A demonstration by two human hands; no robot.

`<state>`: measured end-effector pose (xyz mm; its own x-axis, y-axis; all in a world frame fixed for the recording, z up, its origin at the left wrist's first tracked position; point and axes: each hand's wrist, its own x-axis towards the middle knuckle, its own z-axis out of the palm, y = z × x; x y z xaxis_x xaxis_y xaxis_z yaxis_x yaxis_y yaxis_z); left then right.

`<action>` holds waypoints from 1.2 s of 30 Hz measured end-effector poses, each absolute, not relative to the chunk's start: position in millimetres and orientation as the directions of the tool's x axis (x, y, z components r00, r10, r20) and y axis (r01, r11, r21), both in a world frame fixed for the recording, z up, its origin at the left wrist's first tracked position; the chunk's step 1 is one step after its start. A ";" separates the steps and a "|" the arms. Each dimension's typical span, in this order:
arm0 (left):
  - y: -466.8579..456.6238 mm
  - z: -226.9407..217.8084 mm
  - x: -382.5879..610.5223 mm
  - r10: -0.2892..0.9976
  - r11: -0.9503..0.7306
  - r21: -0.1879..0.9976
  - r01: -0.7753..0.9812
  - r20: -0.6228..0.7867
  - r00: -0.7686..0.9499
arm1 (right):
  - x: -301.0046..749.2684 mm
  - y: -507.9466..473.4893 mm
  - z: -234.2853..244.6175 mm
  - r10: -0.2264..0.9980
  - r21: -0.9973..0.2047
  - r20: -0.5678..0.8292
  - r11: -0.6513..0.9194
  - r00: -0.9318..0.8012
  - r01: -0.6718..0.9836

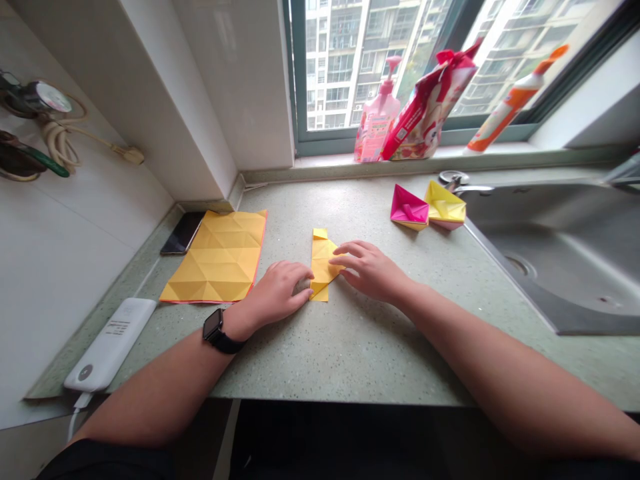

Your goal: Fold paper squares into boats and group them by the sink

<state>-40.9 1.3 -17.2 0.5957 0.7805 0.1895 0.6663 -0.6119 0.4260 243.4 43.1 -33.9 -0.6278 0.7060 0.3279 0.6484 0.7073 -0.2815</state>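
A folded piece of yellow origami paper [323, 259] lies flat on the counter, with a small square tab at its far end and a slanted right edge. My left hand [283, 288] rests at its left edge, fingers curved and apart, fingertips touching the paper. From the other side my right hand [369, 268] reaches over the slanted edge with fingers spread, fingertips on or just above the paper. Neither hand grips it. Left of my hands lies a stack of creased yellow sheets [220, 257] with a pinkish-red underside.
Two folded paper boats, one magenta [409, 208] and one yellow [446, 205], stand near the steel sink [550, 253]. A phone [183, 233] and a white power bank [111, 343] lie at left. A pump bottle [379, 120], a red bag [433, 107] and an orange-white bottle [515, 103] line the windowsill.
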 end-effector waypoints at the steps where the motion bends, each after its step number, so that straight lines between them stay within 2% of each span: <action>1: 1.6 -17.9 -40.7 0.780 -0.614 0.422 0.667 0.191 0.597 | 242.7 42.0 -32.8 0.689 -0.299 0.340 0.724 -0.640 0.621; 8: 3.4 -23.5 -39.5 0.769 -0.628 0.417 0.657 0.204 0.606 | 239.1 36.5 -27.9 0.520 -0.346 0.379 0.847 -0.765 0.403; 14: 1.8 -21.0 -37.1 0.770 -0.625 0.422 0.656 0.196 0.607 | 239.1 38.5 -31.9 0.569 -0.359 0.331 0.814 -0.752 0.457; 20: 3.3 -22.8 -34.5 0.772 -0.628 0.374 0.682 0.192 0.606 | 239.1 38.8 -34.6 0.615 -0.393 0.284 0.774 -0.735 0.496; 26: 4.9 -25.9 -34.1 0.759 -0.649 0.335 0.683 0.218 0.614 | 240.5 37.9 -29.3 0.571 -0.436 0.285 0.793 -0.770 0.427; 36: 8.3 -26.1 -36.4 0.646 -0.759 0.325 0.565 0.261 0.717 | 242.0 37.2 -28.7 0.584 -0.435 0.261 0.782 -0.768 0.447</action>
<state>-36.4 8.3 -26.1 0.7175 0.6460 0.2607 0.5650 -0.7586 0.3246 242.0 37.2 -28.7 -0.7683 0.5845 0.2611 0.4466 0.7816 -0.4355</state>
